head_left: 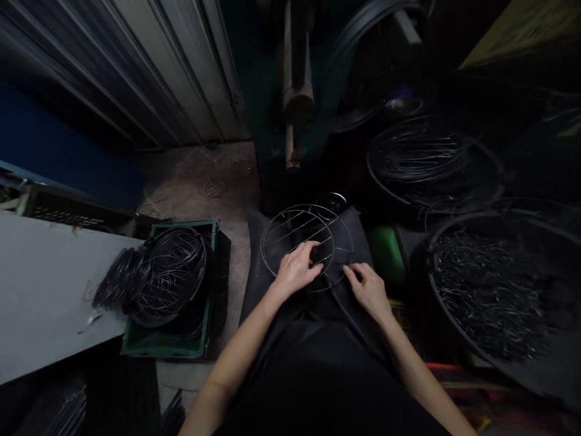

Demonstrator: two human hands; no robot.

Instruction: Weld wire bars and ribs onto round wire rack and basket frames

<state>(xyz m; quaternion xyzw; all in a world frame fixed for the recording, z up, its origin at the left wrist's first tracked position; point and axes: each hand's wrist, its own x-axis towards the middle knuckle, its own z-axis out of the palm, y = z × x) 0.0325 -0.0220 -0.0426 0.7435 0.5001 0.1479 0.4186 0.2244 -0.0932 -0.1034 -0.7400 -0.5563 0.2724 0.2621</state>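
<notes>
A round wire rack [290, 233] with parallel bars lies over my lap, on a dark apron [256, 266]. A larger wire ring overlaps its right side. My left hand [297, 266] is closed on the rack's near part, its thumb and forefinger curled toward each other. At the right rim of the wires, the thumb and fingers of my right hand [365, 287] are pinched together on the wire. Just beyond the rack, a small shiny ring [333, 203] shows at the edge of the machine. Exact contact of the fingertips is hard to see in the dim light.
A green crate [166, 348] piled with wire racks [170, 278] stands left, beside a white tabletop [54, 290]. A machine arm [298, 100] hangs ahead. On the right are a tub [436, 260] of small wire pieces [490, 297] and a basin of wire racks [422, 154].
</notes>
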